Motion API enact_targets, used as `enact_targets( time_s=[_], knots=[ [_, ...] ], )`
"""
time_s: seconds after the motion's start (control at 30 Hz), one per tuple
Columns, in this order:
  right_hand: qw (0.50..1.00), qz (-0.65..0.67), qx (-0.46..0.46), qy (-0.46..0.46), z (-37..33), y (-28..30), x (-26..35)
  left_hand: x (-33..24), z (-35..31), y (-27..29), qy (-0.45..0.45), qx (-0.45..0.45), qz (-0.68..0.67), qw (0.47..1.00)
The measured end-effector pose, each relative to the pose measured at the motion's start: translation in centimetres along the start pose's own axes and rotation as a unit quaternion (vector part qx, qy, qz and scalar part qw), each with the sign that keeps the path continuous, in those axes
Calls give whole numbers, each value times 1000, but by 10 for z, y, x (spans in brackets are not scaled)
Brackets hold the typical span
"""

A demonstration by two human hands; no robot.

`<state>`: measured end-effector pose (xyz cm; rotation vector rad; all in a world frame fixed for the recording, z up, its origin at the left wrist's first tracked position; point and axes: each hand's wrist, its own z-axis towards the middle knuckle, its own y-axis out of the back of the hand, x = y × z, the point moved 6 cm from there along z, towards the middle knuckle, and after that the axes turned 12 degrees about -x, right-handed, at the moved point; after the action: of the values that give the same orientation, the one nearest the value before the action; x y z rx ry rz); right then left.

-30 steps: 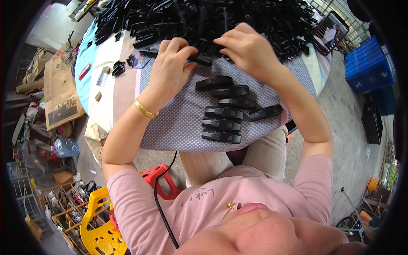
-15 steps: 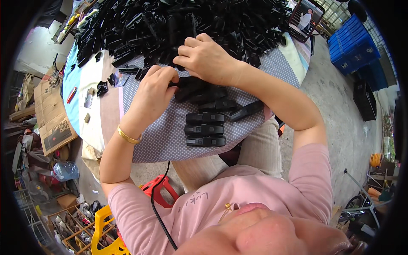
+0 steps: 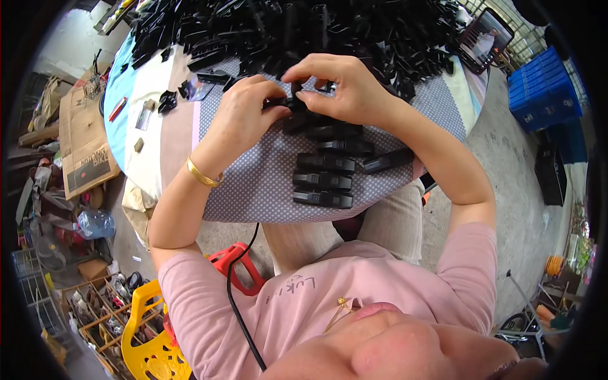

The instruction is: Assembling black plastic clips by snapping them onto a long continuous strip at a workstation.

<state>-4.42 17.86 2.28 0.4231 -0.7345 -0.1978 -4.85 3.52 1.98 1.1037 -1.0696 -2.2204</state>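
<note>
Leaving the dark pile (image 3: 278, 35), my right hand (image 3: 349, 90) is now joining my left hand (image 3: 244, 106), which is pinching a black part (image 3: 289, 103) just nearside; right grip, I can't tell.

Blue crates (image 3: 543, 88) right; cardboard (image 3: 87, 136), yellow chair (image 3: 147, 360) left.

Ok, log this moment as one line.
left hand: holding black plastic part; right hand: at its end; beyond: heaped black plastic pieces

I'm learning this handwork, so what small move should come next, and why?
Probably, with the right hand, close thumb and forefinger on the black part: the left hand pinches it, while those fingertips stand apart at its right end. Whether they touch it is unclear.
</note>
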Motion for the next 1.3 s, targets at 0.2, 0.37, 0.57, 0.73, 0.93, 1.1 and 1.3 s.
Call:
enact_targets(
  time_s=[0.2, 0.37, 0.57, 0.73, 0.93, 1.1, 1.3],
  knots=[
    [996, -75, 45, 0, -3, -2, -5, 5, -3, 1, -2, -7, 10, 1000],
    [982, -153, 76, 87, -8, 2, -3, 6, -4, 2, 9, -15, 2, 1000],
    [974, -184, 78, 105, -12, 11, 4, 10, -2, 2, 40, 4, -10, 999],
    [983, -139, 97, 68, -1, -5, 0, 8, 2, -4, 52, 24, -72, 996],
    [987, -114, 98, 53, -4, -9, -4, 7, 0, -4, 32, 13, -77, 996],
    [992, -67, 109, 7, -7, 0, -9, 7, -3, -14, 46, 85, -160, 982],
    [965, -227, 5, 132, -2, 11, 0, 45, 16, 38, -56, -127, 192, 972]
  ],
)
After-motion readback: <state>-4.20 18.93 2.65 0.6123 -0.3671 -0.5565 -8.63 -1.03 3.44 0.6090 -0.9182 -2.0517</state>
